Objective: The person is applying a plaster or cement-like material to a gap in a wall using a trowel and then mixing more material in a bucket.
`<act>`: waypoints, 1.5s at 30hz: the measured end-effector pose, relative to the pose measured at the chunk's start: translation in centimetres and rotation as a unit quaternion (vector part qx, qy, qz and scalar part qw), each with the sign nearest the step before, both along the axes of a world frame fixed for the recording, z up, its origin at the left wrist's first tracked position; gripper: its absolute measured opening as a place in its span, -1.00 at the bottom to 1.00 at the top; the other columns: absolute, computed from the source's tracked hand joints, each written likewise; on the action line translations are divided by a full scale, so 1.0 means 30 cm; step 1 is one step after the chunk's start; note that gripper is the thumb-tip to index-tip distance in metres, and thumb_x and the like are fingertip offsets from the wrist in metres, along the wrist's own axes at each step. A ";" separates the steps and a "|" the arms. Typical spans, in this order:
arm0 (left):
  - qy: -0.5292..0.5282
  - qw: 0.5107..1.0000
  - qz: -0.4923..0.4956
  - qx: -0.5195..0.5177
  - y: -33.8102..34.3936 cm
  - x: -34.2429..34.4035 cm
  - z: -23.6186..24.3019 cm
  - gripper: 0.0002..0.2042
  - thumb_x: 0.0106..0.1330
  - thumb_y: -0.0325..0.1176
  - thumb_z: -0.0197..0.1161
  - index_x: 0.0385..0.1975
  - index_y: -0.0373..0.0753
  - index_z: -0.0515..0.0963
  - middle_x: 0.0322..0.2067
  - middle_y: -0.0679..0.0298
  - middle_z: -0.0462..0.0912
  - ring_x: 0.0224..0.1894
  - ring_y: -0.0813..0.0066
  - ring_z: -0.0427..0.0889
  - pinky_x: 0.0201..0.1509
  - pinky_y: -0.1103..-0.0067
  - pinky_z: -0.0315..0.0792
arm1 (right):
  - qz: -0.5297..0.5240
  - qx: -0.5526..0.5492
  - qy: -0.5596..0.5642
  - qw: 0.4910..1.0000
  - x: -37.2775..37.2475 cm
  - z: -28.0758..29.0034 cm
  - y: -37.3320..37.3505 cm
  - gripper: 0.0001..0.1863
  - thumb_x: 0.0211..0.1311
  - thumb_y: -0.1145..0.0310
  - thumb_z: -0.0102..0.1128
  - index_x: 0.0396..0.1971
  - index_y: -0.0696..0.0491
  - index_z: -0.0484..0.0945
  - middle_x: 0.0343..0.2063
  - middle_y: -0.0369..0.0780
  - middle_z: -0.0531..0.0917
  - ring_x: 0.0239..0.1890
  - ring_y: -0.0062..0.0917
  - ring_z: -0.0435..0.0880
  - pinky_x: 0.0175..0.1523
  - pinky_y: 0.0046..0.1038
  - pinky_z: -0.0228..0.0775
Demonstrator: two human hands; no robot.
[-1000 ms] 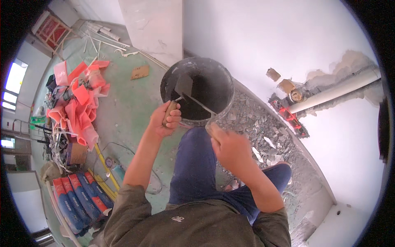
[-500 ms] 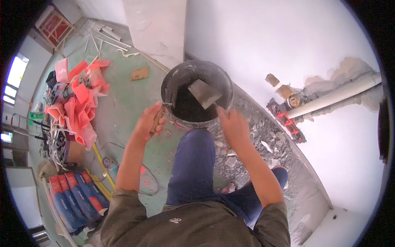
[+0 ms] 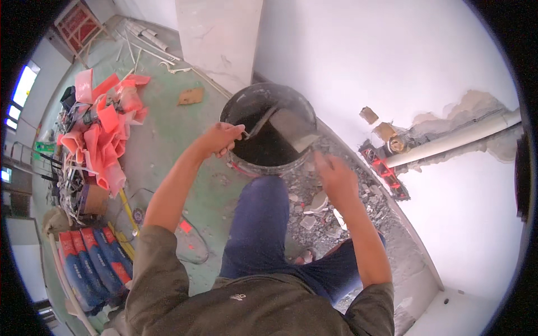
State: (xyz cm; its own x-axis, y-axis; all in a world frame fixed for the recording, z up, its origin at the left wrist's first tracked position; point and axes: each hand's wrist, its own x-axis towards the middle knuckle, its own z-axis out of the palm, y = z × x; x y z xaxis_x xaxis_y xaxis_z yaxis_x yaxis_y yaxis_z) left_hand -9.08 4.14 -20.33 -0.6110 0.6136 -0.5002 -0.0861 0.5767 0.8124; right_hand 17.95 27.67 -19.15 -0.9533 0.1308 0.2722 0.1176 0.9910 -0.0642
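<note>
A round black bucket (image 3: 228, 106) stands before me, with dark material inside. My left hand (image 3: 219, 139), at its left rim, is closed round the handle of a trowel (image 3: 260, 121). The trowel's bent metal shank and narrow-looking blade reach over the opening. At the right rim, my right hand (image 3: 338, 178) is closed at the near end of a flat grey rectangular plate (image 3: 292, 127). The plate lies tilted over the bucket's right side and is blurred. Its grip is hidden by my fingers.
Broken rubble (image 3: 314, 215) covers the floor right of my knee. Pink foam sheeting (image 3: 103, 134) is heaped at left, above several blue-and-red bags (image 3: 92, 260). A white pipe (image 3: 459, 137) runs along the damaged wall at right. A cardboard piece (image 3: 191, 96) lies beyond my left hand.
The plate and my right hand have moved right, toward the bucket's right rim. My left hand has turned and moved slightly right and up, swinging the trowel over the opening.
</note>
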 end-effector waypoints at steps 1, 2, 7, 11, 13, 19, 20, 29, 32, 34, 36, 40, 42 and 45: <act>0.000 1.000 -0.001 0.001 0.005 -0.002 -0.003 -0.53 0.38 0.08 0.04 -0.36 -0.30 0.52 -0.77 0.40 0.35 -0.84 0.67 0.26 -0.81 0.65 0.14 | -0.014 -0.001 0.009 1.000 0.008 0.000 0.010 -0.49 0.09 0.52 0.07 0.10 -0.15 0.47 -0.32 -0.21 0.49 -0.33 -0.30 0.61 -0.34 -0.26 0.51; 0.005 1.000 0.018 -0.004 0.010 -0.003 -0.005 -0.55 0.38 0.06 0.05 -0.38 -0.30 0.52 -0.77 0.40 0.35 -0.84 0.67 0.26 -0.81 0.64 0.15 | -0.015 0.000 0.009 1.000 0.011 0.001 0.023 -0.49 0.09 0.52 0.07 0.10 -0.15 0.47 -0.32 -0.21 0.49 -0.33 -0.30 0.61 -0.34 -0.26 0.51; 0.039 0.999 0.020 -0.013 0.030 0.003 0.000 -0.63 0.37 -0.03 0.08 -0.38 -0.28 0.52 -0.75 0.40 0.36 -0.82 0.64 0.29 -0.78 0.62 0.18 | -0.030 0.027 -0.005 0.999 0.022 0.004 0.032 -0.49 0.07 0.52 0.09 0.08 -0.18 0.48 -0.32 -0.21 0.47 -0.35 -0.29 0.61 -0.30 -0.27 0.50; 0.043 0.999 0.015 0.011 0.025 0.005 -0.035 -0.69 0.37 -0.12 0.09 -0.38 -0.27 0.52 -0.69 0.38 0.40 -0.76 0.63 0.32 -0.73 0.60 0.20 | -0.055 0.013 -0.052 0.997 0.017 -0.007 0.020 -0.53 0.11 0.46 0.12 0.07 -0.19 0.49 -0.32 -0.18 0.54 -0.34 -0.27 0.61 -0.30 -0.26 0.50; 0.034 0.999 0.027 0.023 0.022 0.020 -0.038 -0.71 0.36 -0.14 0.08 -0.37 -0.27 0.53 -0.66 0.37 0.42 -0.73 0.63 0.33 -0.71 0.59 0.22 | -0.008 -0.094 0.041 0.995 0.012 -0.032 0.015 -0.57 0.18 0.37 0.15 0.09 -0.08 0.47 -0.41 -0.18 0.59 -0.49 -0.37 0.58 -0.37 -0.32 0.47; 0.147 0.988 0.019 -0.035 -0.008 0.024 -0.067 -0.63 0.25 -0.13 0.13 -0.15 -0.33 0.54 -0.46 0.08 0.61 -0.45 0.26 0.62 -0.34 0.39 0.47 | -0.150 -0.715 -0.043 0.681 -0.036 0.040 -0.010 -0.57 0.35 0.20 0.03 0.11 0.13 0.43 -0.56 -0.29 0.53 -0.70 -0.73 0.35 -0.62 -0.65 0.17; 0.232 0.973 0.010 -0.004 -0.024 0.023 -0.093 -0.66 0.27 -0.16 0.12 -0.18 -0.34 0.54 -0.42 0.08 0.63 -0.39 0.24 0.63 -0.28 0.39 0.46 | -0.148 -0.716 -0.044 0.681 -0.043 0.049 -0.019 -0.57 0.35 0.20 0.03 0.11 0.13 0.43 -0.56 -0.29 0.53 -0.70 -0.73 0.35 -0.62 -0.65 0.17; 0.397 0.915 -0.059 0.037 -0.009 0.206 -0.046 -0.58 0.33 -0.21 0.08 0.11 -0.31 0.33 -0.05 -0.03 0.56 -0.08 -0.09 0.58 -0.01 0.28 0.45 | -0.183 -0.851 -0.022 0.492 -0.136 0.028 -0.053 -0.78 0.37 0.20 -0.01 -0.25 0.06 0.43 -0.58 -0.31 0.47 -0.72 -0.75 0.32 -0.69 -0.66 0.07; 0.463 0.878 -0.120 -0.016 0.036 0.258 -0.026 -0.56 0.35 -0.24 0.06 0.18 -0.28 0.24 -0.09 -0.03 0.52 -0.16 -0.11 0.57 -0.12 0.23 0.48 | -0.170 -0.869 -0.023 0.464 -0.159 0.039 -0.078 -0.79 0.37 0.21 -0.01 -0.27 0.05 0.42 -0.58 -0.31 0.47 -0.73 -0.74 0.31 -0.69 -0.66 0.07; 0.449 0.880 -0.137 -0.063 0.045 0.260 -0.024 -0.56 0.36 -0.26 0.06 0.18 -0.28 0.22 -0.12 -0.03 0.50 -0.20 -0.11 0.57 -0.18 0.20 0.49 | -0.160 -0.850 -0.016 0.501 -0.164 0.047 -0.087 -0.79 0.36 0.21 0.00 -0.26 0.05 0.42 -0.58 -0.32 0.47 -0.73 -0.75 0.31 -0.69 -0.67 0.06; 0.478 0.866 -0.132 -0.060 0.049 0.232 -0.051 -0.56 0.36 -0.29 0.06 0.18 -0.27 0.20 -0.23 -0.03 0.49 -0.26 -0.07 0.57 -0.26 0.19 0.48 | -0.162 -0.844 -0.019 0.511 -0.145 0.065 -0.084 -0.78 0.35 0.21 0.01 -0.21 0.06 0.43 -0.58 -0.33 0.47 -0.73 -0.76 0.31 -0.69 -0.67 0.06; 0.477 0.865 -0.120 -0.100 0.041 0.144 -0.098 -0.62 0.35 -0.29 0.05 0.11 -0.30 0.27 -0.25 -0.05 0.51 -0.23 -0.13 0.56 -0.20 0.17 0.48 | -0.193 -0.832 -0.044 0.519 -0.079 0.078 -0.079 -0.69 0.34 0.24 0.04 -0.02 0.09 0.47 -0.59 -0.35 0.48 -0.73 -0.79 0.30 -0.69 -0.69 0.04; 0.561 0.821 -0.086 0.061 0.006 0.080 -0.204 -0.70 0.37 -0.27 0.03 -0.02 -0.32 0.36 -0.36 0.02 0.54 -0.40 0.06 0.61 -0.42 0.25 0.50 | -0.175 -0.780 -0.046 0.599 -0.059 0.100 -0.081 -0.66 0.34 0.26 0.04 0.03 0.09 0.47 -0.57 -0.32 0.51 -0.70 -0.75 0.36 -0.65 -0.65 0.14; 0.015 0.997 0.078 0.021 0.061 0.097 -0.029 -0.78 0.39 -0.25 -0.02 -0.18 -0.25 0.47 -0.49 0.21 0.52 -0.65 0.42 0.49 -0.68 0.47 0.37 | -0.159 -0.618 -0.009 0.770 -0.006 0.051 -0.076 -0.62 0.31 0.28 0.06 0.08 0.09 0.47 -0.50 -0.22 0.59 -0.61 -0.60 0.51 -0.51 -0.52 0.34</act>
